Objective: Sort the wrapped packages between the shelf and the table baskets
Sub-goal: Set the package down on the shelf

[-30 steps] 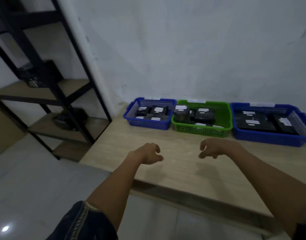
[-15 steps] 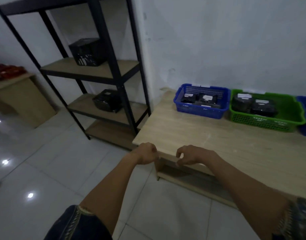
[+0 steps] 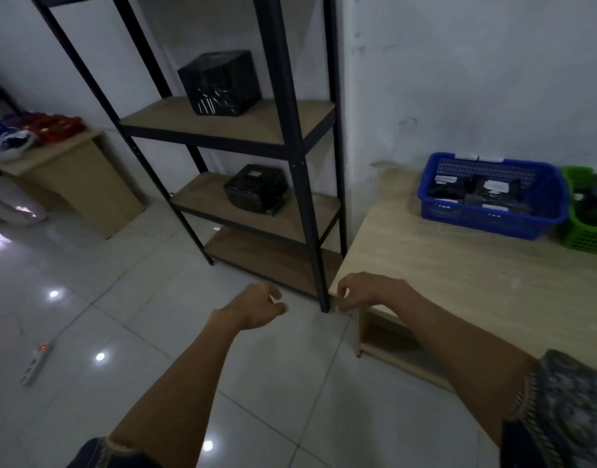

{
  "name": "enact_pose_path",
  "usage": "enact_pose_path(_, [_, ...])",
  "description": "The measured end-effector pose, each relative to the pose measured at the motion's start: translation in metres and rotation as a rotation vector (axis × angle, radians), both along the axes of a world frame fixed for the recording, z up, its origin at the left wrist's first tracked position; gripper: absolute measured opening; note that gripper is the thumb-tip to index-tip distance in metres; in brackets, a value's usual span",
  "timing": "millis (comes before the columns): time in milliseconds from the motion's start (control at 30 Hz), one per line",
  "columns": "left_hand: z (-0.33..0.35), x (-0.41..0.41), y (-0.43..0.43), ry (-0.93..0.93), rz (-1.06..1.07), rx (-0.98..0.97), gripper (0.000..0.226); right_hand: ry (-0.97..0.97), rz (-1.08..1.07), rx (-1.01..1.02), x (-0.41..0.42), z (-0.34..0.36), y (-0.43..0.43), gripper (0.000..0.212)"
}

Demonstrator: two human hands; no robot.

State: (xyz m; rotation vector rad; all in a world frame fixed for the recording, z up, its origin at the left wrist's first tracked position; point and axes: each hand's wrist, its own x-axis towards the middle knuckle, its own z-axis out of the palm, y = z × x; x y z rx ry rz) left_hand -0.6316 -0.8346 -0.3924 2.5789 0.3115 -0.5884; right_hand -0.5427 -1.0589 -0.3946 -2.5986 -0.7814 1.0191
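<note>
A black metal shelf with wooden boards stands left of the wooden table. One black wrapped package sits on an upper board, another on the board below. On the table, a blue basket holds several black packages, and a green basket is cut off at the right edge. My left hand hangs over the floor, fingers loosely curled, holding nothing. My right hand hovers at the table's front left corner, also loosely curled and empty.
White tiled floor spreads in front of the shelf. A white power strip lies on it at the left. A low wooden cabinet at the far left carries red and blue items.
The view has swung left from the table baskets to the shelf. Both hands moved off the tabletop toward its left corner and stayed empty.
</note>
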Motion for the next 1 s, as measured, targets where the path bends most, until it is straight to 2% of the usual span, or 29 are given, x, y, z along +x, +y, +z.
enact_pose_path(233, [-0.032,0.043,0.119,0.036,-0.047,-0.034,0.051,0.052,-0.066,-0.06,0.04,-0.019,0.111,0.039])
enact_pose_path(367, [-0.052,0.07,0.19,0.085,-0.114,-0.038,0.049,0.06,-0.13,-0.072,0.053,-0.036,0.17,0.026])
enact_pose_path(500, [-0.063,0.1,0.243,0.12,-0.148,-0.049,0.048,0.067,-0.144,-0.115,0.066,-0.051,0.217,0.039])
enact_pose_path(667, [-0.075,0.151,0.288,0.128,-0.176,-0.088,0.05,0.086,-0.176,-0.124,0.099,-0.073,0.266,0.04])
enact_pose_path(767, [-0.086,0.182,0.313,0.119,-0.169,-0.097,0.05,0.052,-0.191,-0.106,0.129,-0.088,0.291,0.023])
enact_pose_path(833, [-0.095,0.201,0.328,0.112,-0.172,-0.098,0.05,0.044,-0.225,-0.098,0.151,-0.099,0.306,0.027])
enact_pose_path(900, [-0.108,0.218,0.343,0.101,-0.155,-0.122,0.048,0.082,-0.238,-0.108,0.167,-0.111,0.324,0.014])
enact_pose_path(1000, [-0.132,0.242,0.367,0.103,-0.138,-0.163,0.047,0.126,-0.247,-0.14,0.185,-0.127,0.346,0.061])
